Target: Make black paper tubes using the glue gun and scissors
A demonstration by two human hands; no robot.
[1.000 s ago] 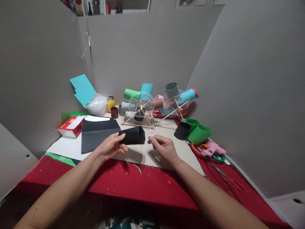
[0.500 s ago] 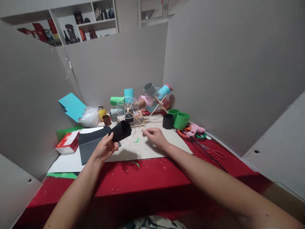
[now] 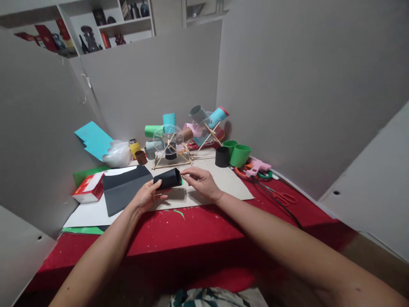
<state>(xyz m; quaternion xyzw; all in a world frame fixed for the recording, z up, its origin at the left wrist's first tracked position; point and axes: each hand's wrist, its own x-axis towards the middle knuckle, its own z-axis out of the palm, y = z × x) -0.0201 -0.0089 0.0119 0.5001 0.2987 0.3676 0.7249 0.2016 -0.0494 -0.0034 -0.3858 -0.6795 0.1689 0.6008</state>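
Observation:
A rolled black paper tube (image 3: 167, 179) lies almost level above the pale board, its mouth facing right. My left hand (image 3: 147, 195) grips its left end, thumb on top and fingers beneath. At the tube's rim are the fingertips of my right hand (image 3: 202, 183), pinched together; what is between them, if anything, is too small to make out. Behind the tube stands a wheel model (image 3: 169, 143) of wooden sticks and clear discs, with coloured paper tubes round it. Black paper sheets (image 3: 123, 189) lie left of my left hand.
Right of the board are a black paper cup (image 3: 222, 157), green paper cups (image 3: 240, 156), a pink glue gun (image 3: 258, 167) and scissors (image 3: 284, 197). A red-and-white box (image 3: 90, 188), plastic bag (image 3: 118, 154) and blue sheets (image 3: 94, 140) are on the left. Grey panels surround the table.
The black tube has moved slightly right and tipped more level. My right hand has come left to its rim, where before there was a gap. The whole view has shifted a little.

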